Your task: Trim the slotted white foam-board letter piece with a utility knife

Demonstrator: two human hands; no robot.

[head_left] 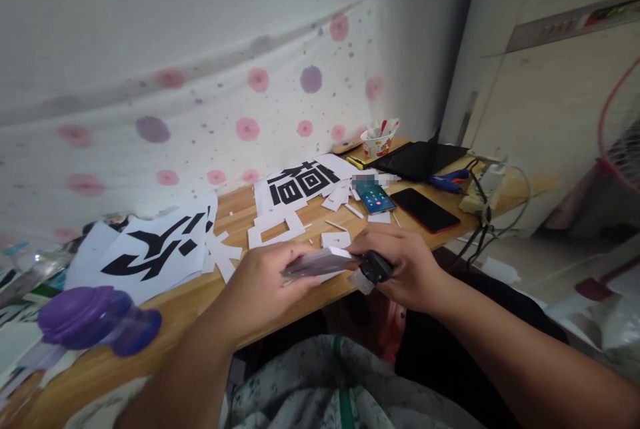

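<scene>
Above the table's front edge, my left hand [265, 285] grips a thick white piece [325, 260], perhaps board or stacked paper, between thumb and fingers. My right hand [400, 262] is closed around a black tool [376, 269] with a pale, see-through end; its exact kind I cannot make out. The right fingertips are at the white piece's right end. Just beyond both hands lie a white paper frame [255, 235] with a cut-out opening and several white scraps [336, 239].
Sheets with bold black characters [163, 242] [305, 179] lie on the wooden table [185, 322]. A purple-lidded container [80, 315] stands left. A lit phone [375, 195], a dark phone [425, 210], blue-handled pliers [450, 180], a patterned cup [377, 142] and a cabled power strip [483, 189] are right.
</scene>
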